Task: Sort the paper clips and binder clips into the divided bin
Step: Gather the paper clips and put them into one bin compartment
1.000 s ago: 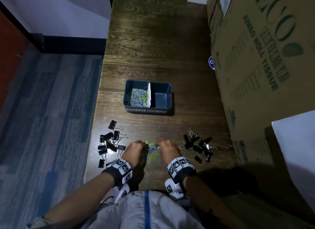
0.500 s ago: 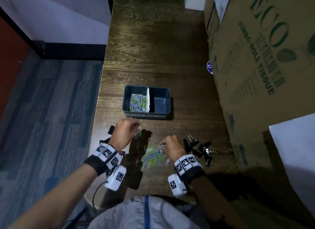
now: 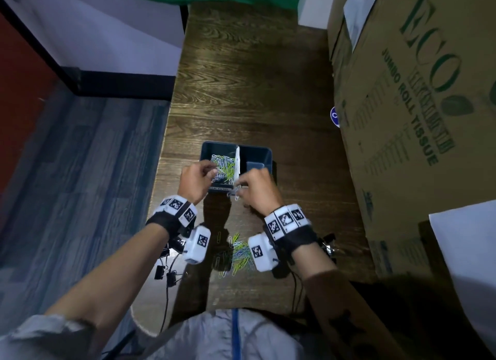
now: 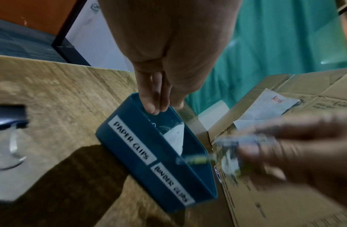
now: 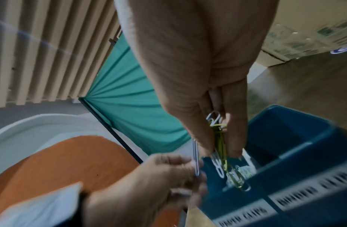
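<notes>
We hold both hands at the near edge of the divided bin (image 3: 264, 152) on the wooden table (image 3: 249, 78). Our right hand (image 3: 259, 189) pinches a bunch of paper clips (image 5: 220, 142), green and silver, just above the compartment labelled PAPER CLIPS. Our left hand (image 3: 194, 181) hovers over that same compartment with fingers curled; whether it grips anything we cannot tell. More loose paper clips (image 3: 240, 255) lie on the table near us, with black binder clips (image 3: 167, 268) to their left.
</notes>
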`<action>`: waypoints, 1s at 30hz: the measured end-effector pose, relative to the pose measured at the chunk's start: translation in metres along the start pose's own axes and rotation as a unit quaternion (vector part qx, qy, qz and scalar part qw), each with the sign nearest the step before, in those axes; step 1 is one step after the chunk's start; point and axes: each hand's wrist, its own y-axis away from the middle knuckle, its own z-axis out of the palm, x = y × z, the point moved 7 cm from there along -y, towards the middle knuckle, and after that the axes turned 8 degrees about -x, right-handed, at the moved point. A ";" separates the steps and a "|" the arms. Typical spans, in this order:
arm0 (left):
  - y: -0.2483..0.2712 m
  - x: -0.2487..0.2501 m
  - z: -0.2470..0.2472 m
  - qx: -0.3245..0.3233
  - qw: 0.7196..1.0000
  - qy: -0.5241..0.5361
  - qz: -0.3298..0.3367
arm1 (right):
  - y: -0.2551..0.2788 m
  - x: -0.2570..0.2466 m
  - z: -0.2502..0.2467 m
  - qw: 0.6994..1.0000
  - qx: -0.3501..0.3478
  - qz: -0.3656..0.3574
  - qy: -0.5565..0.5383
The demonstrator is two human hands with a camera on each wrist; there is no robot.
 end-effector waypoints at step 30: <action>0.142 -0.058 0.147 -0.311 0.917 -0.211 0.134 | 0.075 0.118 0.155 0.977 -0.141 0.157 -0.006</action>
